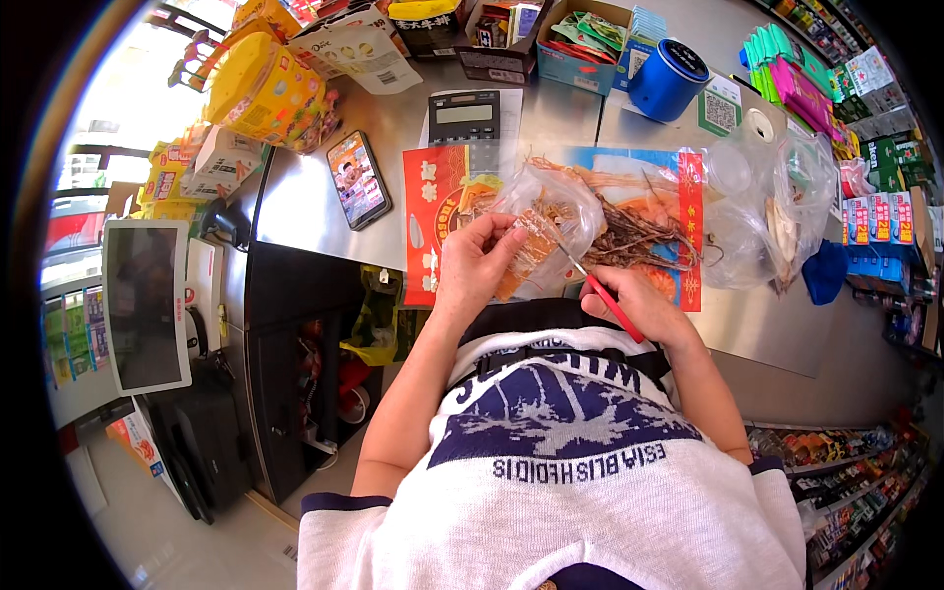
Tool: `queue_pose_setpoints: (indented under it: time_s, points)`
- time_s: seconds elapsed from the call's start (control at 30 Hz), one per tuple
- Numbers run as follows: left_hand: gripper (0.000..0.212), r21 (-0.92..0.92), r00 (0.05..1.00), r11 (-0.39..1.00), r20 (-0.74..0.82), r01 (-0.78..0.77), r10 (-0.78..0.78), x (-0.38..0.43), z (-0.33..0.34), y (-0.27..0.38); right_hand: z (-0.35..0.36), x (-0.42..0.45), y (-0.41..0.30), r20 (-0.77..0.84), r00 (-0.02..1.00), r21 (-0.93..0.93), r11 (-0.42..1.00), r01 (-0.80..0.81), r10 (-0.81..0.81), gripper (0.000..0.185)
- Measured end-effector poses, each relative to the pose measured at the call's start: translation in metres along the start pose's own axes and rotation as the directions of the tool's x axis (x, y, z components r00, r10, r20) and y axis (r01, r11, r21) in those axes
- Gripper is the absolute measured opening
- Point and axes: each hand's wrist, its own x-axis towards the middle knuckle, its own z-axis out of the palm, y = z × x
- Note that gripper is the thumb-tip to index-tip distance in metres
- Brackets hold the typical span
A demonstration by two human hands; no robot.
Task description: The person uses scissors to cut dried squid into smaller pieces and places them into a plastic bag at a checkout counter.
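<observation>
Between its thumb and fingers, my left hand [474, 265] pinches a flat orange-brown piece of dried food [537, 243], possibly dried seafood. My right hand [645, 295] grips red-handled scissors [616, 310]. The blades point up and left and meet the right side of the dried piece; how far they are parted is hard to tell. Behind the piece lies a clear plastic bag [588, 203] with more orange bits in it. Dark dried strands [638, 236] spread to its right. All this rests on a red and blue printed plastic bag [422, 258] on the metal counter [752, 324].
A smartphone [359, 181] with a lit screen and a calculator [463, 118] lie beyond my left hand. At right are crumpled clear bags [737, 243] and a blue cloth [824, 273]. A yellow tub [269, 92], a box of packets [582, 44] and a blue cylinder [667, 81] line the back.
</observation>
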Motion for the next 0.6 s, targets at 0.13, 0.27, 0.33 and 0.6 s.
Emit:
queue_pose_setpoints:
  time_s: [0.13,0.27,0.33,0.6]
  points:
    - [0.02,0.034,0.999,0.999,0.025,0.021,-0.021,0.0018,-0.0028,0.0005,0.0003,0.0012,-0.0023,-0.003,1.0,0.065,0.997,-0.03,0.03,0.044]
    - [0.02,0.022,0.999,1.0,0.048,0.006,-0.007,0.0031,-0.0046,-0.0028,-0.0012,0.0014,-0.0021,0.018,0.989,0.094,0.985,-0.145,0.144,0.042]
    - [0.02,0.004,1.0,1.0,0.029,0.01,-0.011,0.0029,-0.0041,-0.0042,-0.0007,0.001,-0.002,0.028,0.985,0.123,0.978,-0.17,0.168,0.042]
    - [0.021,0.08,0.998,0.997,0.065,-0.005,-0.001,-0.0011,-0.0006,0.0019,0.0028,0.0053,-0.0044,-0.027,0.998,0.13,0.99,-0.058,0.062,0.04]
